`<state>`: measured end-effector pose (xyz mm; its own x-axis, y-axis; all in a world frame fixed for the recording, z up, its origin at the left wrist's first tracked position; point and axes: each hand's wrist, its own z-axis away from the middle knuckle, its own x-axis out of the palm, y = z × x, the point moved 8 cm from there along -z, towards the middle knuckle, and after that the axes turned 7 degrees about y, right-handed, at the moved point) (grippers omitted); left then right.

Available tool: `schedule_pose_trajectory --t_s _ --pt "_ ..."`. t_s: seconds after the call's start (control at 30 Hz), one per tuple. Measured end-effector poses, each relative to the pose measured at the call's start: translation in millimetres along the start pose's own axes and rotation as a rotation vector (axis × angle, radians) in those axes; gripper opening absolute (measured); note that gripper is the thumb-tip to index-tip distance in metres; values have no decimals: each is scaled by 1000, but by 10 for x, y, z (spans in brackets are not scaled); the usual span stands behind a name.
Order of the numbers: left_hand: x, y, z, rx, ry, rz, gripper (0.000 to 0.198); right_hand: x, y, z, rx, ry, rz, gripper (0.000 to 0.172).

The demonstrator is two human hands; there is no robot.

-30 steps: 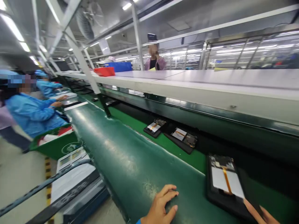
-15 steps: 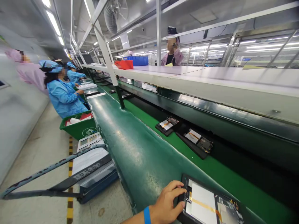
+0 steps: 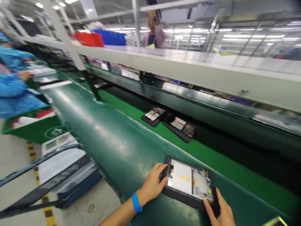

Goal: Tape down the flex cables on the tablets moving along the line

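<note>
1. The left hand (image 3: pixel 154 183) grips the left end of an open tablet (image 3: pixel 189 182) with its fingers curled around the edge.
2. The right hand (image 3: pixel 219 210) grips the tablet's right corner, thumb on top.
3. The tablet lies flat on the dark green mat (image 3: pixel 105 138), at 6 o'clock in the picture.
4. Two more tablets (image 3: pixel 168 121) lie on the bright green belt (image 3: pixel 211 160), toward 12 o'clock from it.

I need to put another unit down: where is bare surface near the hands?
The dark green mat is bare left of the open tablet, between the left hand and right hand. Two tablets crowd the bright green belt farther up.
</note>
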<state>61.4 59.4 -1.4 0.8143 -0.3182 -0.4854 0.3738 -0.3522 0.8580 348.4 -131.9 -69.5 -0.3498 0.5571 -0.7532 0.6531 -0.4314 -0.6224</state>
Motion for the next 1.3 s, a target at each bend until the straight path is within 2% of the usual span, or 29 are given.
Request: schedule_pose_trajectory --t_s 0.1,0.23,0.33,0.4,0.43,0.5,0.6,0.67,0.77,0.9,1.07,1.17,1.3 --pt "11 -18 -2 4 -17 2 41 -70 -33 278 -32 -8 37 78" --pt "-39 10 61 25 -37 -46 33 -316 -229 627 -93 -33 128 67" --pt "-67 70 109 68 -46 -104 26 -604 -542 677 -167 75 230 62" --pt "-65 91 119 86 -43 -125 22 -677 -877 616 -282 127 231 52" --pt "-61 93 117 90 -36 -135 21 -630 -1079 577 -368 100 196 43" --pt "-46 86 109 96 -25 -151 19 -399 -1490 516 -555 -42 108 32" --pt "-29 76 103 99 -20 -185 21 -28 -1964 444 -744 -161 62 31" --pt "-26 77 107 101 -24 -229 21 198 -2120 407 -802 -209 135 34" --pt "-10 88 113 100 -43 -311 17 377 -2150 382 -823 -222 247 40" --pt "38 122 78 76 -63 -387 12 374 -2050 398 -803 -176 312 45" --pt "120 201 -18 56 -128 -602 9 371 -2028 425 -805 -175 348 45" --pt "118 258 -55 101 -119 -662 8 387 -2061 418 -818 -182 355 45" --pt "20 267 -29 199 -84 -628 8 395 -2098 406 -832 -182 358 47"
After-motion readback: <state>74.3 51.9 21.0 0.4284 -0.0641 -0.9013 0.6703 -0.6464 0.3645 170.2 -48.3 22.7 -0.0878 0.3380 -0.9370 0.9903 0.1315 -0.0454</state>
